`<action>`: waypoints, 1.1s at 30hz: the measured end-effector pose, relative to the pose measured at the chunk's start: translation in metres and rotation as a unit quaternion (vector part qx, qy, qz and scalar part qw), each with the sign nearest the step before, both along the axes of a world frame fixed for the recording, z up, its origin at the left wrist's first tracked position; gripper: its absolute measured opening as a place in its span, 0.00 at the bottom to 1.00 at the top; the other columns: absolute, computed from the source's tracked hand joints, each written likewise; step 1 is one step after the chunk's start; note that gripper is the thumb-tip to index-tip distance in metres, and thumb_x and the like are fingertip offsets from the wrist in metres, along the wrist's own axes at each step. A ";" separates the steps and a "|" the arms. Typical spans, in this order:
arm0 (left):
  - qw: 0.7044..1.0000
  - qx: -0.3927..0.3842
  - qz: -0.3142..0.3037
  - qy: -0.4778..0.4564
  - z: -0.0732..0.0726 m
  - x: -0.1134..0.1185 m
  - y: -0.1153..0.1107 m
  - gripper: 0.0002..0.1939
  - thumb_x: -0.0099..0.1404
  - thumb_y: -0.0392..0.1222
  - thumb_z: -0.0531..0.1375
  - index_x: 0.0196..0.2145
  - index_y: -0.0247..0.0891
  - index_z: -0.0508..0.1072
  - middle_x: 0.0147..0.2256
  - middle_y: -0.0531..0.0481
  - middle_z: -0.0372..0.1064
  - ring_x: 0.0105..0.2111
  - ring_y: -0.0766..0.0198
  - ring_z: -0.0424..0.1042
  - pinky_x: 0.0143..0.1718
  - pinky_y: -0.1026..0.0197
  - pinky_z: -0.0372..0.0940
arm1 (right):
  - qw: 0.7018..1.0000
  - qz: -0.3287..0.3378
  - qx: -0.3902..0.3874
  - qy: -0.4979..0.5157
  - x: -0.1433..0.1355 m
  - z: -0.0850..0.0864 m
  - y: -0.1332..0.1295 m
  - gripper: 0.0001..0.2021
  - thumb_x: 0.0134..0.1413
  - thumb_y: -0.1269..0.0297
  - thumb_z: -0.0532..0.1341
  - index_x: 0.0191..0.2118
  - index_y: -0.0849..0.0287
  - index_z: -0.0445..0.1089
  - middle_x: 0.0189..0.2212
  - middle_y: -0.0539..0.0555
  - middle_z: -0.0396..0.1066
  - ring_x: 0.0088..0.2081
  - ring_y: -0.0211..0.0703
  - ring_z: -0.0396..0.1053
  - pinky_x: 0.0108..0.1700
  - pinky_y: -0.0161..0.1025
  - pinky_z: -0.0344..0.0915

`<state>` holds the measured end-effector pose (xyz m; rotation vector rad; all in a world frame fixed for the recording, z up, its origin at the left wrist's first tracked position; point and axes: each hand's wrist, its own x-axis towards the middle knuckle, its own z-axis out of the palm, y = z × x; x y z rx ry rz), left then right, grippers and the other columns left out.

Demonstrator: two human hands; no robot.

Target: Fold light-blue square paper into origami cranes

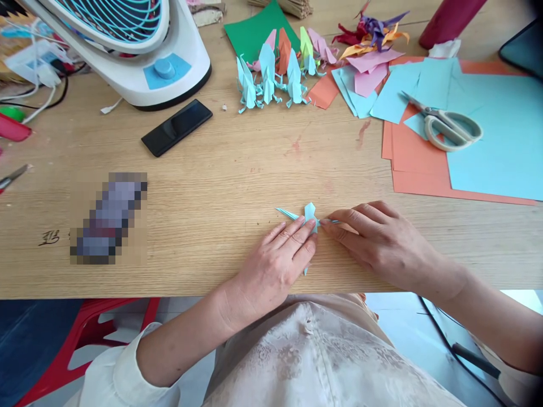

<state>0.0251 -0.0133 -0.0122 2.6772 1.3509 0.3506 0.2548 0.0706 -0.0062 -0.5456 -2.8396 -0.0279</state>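
Note:
A light-blue folded paper figure point(310, 211) lies flat on the table near its front edge, with thin points sticking out to the left, right and toward me. My left hand point(280, 257) rests over its middle, fingers stretched out and pressing it to the wood. On the other side, my right hand point(377, 240) pinches the figure's narrow right point between thumb and forefinger. Part of the paper is hidden under my left fingers. Farther back stand several finished origami figures point(268, 73) in blue, with pink, orange and green ones behind.
Scissors point(452, 124) lie on blue paper sheets point(500, 141) and orange sheets point(418, 175) at the right. A black phone point(177, 128) and a blurred-out device point(109, 217) are on the left, below a fan point(169, 73). A dark-red cylinder point(449, 22) stands at the back.

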 end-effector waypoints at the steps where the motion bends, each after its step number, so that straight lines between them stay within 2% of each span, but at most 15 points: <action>1: 1.000 -0.002 0.008 -0.003 -0.001 0.002 -0.001 0.19 0.72 0.32 0.52 0.59 0.31 0.65 0.65 0.37 0.57 0.67 0.51 0.55 0.64 0.46 0.60 | 1.000 -0.003 0.007 -0.004 0.000 0.000 -0.001 0.14 0.66 0.73 0.52 0.51 0.61 0.71 0.45 0.61 0.74 0.38 0.49 0.68 0.41 0.46 0.61; 10: 0.997 0.003 0.073 -0.016 -0.009 0.025 -0.008 0.20 0.73 0.38 0.52 0.60 0.29 0.64 0.66 0.35 0.54 0.68 0.49 0.52 0.64 0.44 0.60 | 0.995 -0.097 -0.007 0.010 -0.008 -0.004 -0.018 0.14 0.66 0.72 0.53 0.53 0.64 0.69 0.43 0.63 0.73 0.38 0.51 0.67 0.39 0.46 0.60; 12: 0.996 0.002 0.083 -0.028 -0.010 0.026 -0.008 0.20 0.73 0.38 0.53 0.60 0.30 0.64 0.66 0.34 0.55 0.68 0.49 0.52 0.64 0.45 0.61 | 0.994 -0.098 -0.024 0.038 -0.011 -0.005 -0.021 0.15 0.65 0.73 0.53 0.54 0.63 0.68 0.44 0.63 0.73 0.39 0.51 0.67 0.40 0.46 0.61; 16: 0.994 -0.010 0.104 -0.039 -0.006 0.025 -0.007 0.21 0.71 0.39 0.56 0.60 0.32 0.63 0.63 0.33 0.60 0.64 0.50 0.61 0.61 0.48 0.64 | 0.993 -0.071 -0.053 0.076 -0.016 -0.009 -0.020 0.15 0.65 0.74 0.53 0.55 0.62 0.67 0.46 0.62 0.73 0.40 0.50 0.67 0.41 0.45 0.61; 23: 0.995 0.005 0.097 0.000 0.000 0.025 -0.005 0.19 0.70 0.39 0.58 0.57 0.33 0.66 0.60 0.35 0.65 0.63 0.48 0.62 0.63 0.44 0.61 | 0.996 -0.073 -0.037 0.045 -0.019 -0.007 -0.020 0.16 0.65 0.72 0.54 0.57 0.61 0.66 0.45 0.60 0.74 0.41 0.51 0.69 0.43 0.47 0.59; 28: 0.993 0.017 0.107 -0.042 -0.002 0.022 -0.005 0.16 0.68 0.38 0.60 0.51 0.31 0.69 0.58 0.35 0.67 0.61 0.49 0.64 0.61 0.46 0.63 | 0.995 -0.098 -0.031 0.021 -0.021 -0.007 -0.026 0.19 0.64 0.71 0.55 0.60 0.60 0.64 0.47 0.61 0.74 0.42 0.51 0.69 0.42 0.47 0.59; 31: 0.994 0.008 0.086 -0.064 0.002 0.013 -0.001 0.12 0.67 0.39 0.61 0.48 0.32 0.71 0.55 0.37 0.69 0.57 0.52 0.68 0.61 0.48 0.64 | 0.994 -0.103 -0.026 0.012 -0.021 -0.009 -0.027 0.18 0.64 0.71 0.56 0.58 0.61 0.65 0.46 0.61 0.74 0.42 0.51 0.69 0.42 0.47 0.59; 33: 0.996 0.012 0.070 -0.063 0.005 0.006 0.002 0.13 0.69 0.39 0.59 0.50 0.33 0.71 0.55 0.38 0.70 0.57 0.53 0.69 0.62 0.47 0.62 | 0.994 -0.103 -0.024 0.011 -0.021 -0.009 -0.027 0.18 0.64 0.71 0.55 0.58 0.60 0.66 0.46 0.60 0.74 0.41 0.50 0.69 0.43 0.47 0.59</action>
